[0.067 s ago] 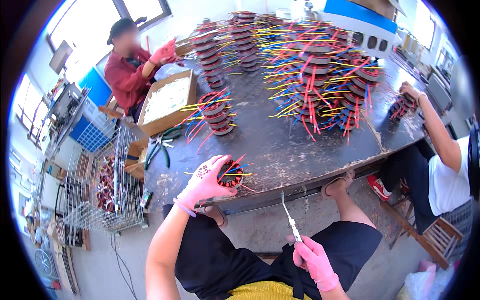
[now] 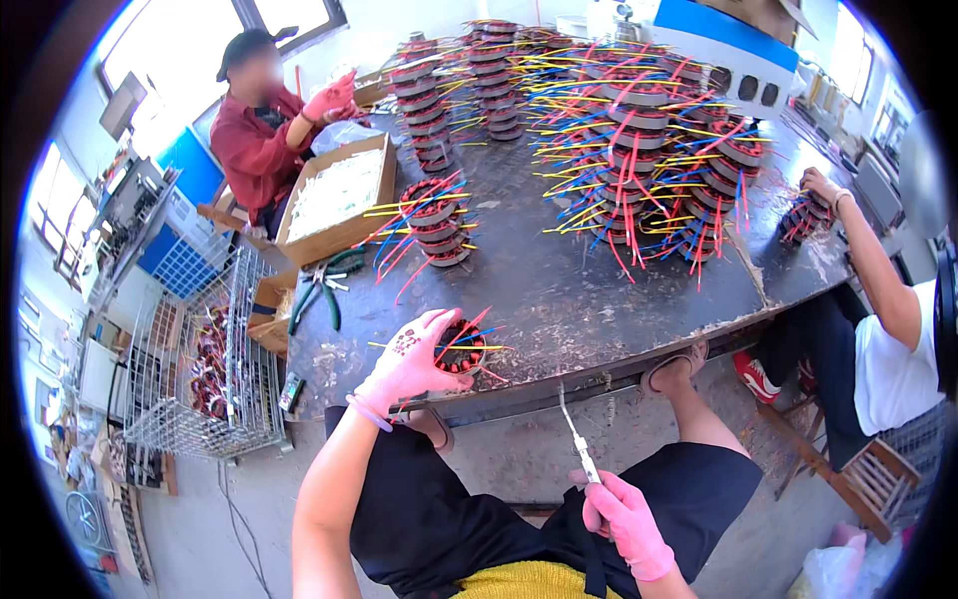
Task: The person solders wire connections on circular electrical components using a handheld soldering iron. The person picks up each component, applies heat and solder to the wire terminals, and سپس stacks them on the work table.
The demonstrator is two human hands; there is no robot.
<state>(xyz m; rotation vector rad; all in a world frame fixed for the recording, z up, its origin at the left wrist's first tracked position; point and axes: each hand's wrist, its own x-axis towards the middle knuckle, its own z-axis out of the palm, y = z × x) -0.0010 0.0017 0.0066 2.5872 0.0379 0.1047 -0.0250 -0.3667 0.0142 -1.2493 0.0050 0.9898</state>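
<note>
My left hand (image 2: pixel 414 359), in a pink glove, is closed round the side of a ring-shaped motor stator (image 2: pixel 465 362) at the table's near edge. Red, yellow and blue wire ends stick out of the stator. Lower and to the right, over my lap, my gloved right hand (image 2: pixel 627 521) grips a white-handled tool (image 2: pixel 587 461) with a long thin metal shaft, slightly bent. Its shaft points up toward the table edge, apart from the stator; I cannot make out its exact kind.
Stacked stators (image 2: pixel 634 150) with wires stand across the dark table (image 2: pixel 499 215); a short stack (image 2: pixel 436 228) is nearer. Pliers (image 2: pixel 327 299) lie left by a cardboard box (image 2: pixel 339 200). A wire basket (image 2: pixel 205 389) stands beside the table. One co-worker sits far left, another at right touching stators (image 2: pixel 804 215).
The view has shifted very slightly. Both my hands keep the same grip in nearly the same places.
</note>
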